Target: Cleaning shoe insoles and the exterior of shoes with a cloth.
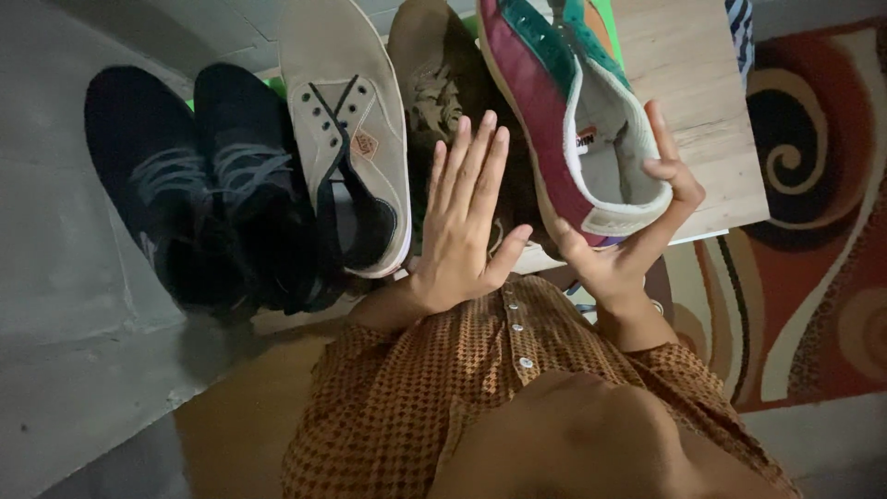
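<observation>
While the head view looks straight down, these lines list what it shows.

Right hand: the right hand (637, 249) cups the heel of a colourful shoe (564, 111), thumb on the near side, fingers wrapped round the far side of the heel; its grip is closed on the shoe.
Colourful shoe: maroon side, teal upper, white collar and pale lining; it is lifted and tilted, opening toward the camera, toe pointing away, above the edge of a wooden board (702, 102).
Left hand: the left hand (462, 222) is flat and spread, palm down, fingers straight; its grip is open and holds nothing. It hovers over a brown shoe (434, 83), just beside the colourful shoe; whether it touches either, I cannot tell.
Beige shoe: a beige shoe (346, 120) with dark laces stands left of the brown one.
Black pair: two black sneakers (203, 176) with grey laces stand side by side, furthest left.
Rug: a rug (813, 203) with red and cream swirls lies to the right.
Shirt: an orange patterned shirt (434, 397) with white buttons fills the lower frame.
Floor: grey floor (65, 305) on the left.
</observation>
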